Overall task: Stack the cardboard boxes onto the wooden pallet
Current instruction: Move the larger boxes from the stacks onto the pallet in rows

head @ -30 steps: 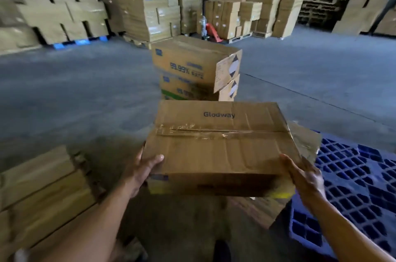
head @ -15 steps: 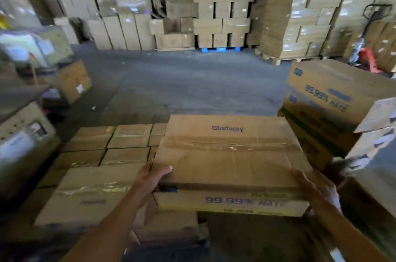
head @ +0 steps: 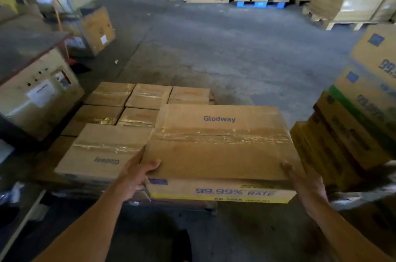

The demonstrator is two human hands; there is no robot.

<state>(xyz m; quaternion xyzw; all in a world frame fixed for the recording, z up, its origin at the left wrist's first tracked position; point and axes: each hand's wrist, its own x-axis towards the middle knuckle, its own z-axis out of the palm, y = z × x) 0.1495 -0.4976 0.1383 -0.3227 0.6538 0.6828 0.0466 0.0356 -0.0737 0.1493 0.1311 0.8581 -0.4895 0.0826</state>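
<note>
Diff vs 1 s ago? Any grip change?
The person turned left carrying the Glodway box: the printed stack, ahead before, now sits at right, and the box is over the layer of boxes. Grip unchanged: left hand and right hand at its near corners.

The carried box (head: 218, 150) sits between the hands, with the left hand (head: 134, 178) at its near-left corner and the right hand (head: 302, 182) at its near-right corner. A layer of boxes (head: 147, 95) lies to its left and behind it. A stack of boxes (head: 364, 111) stands to the right, and a crate (head: 36, 90) stands at far left.
</note>
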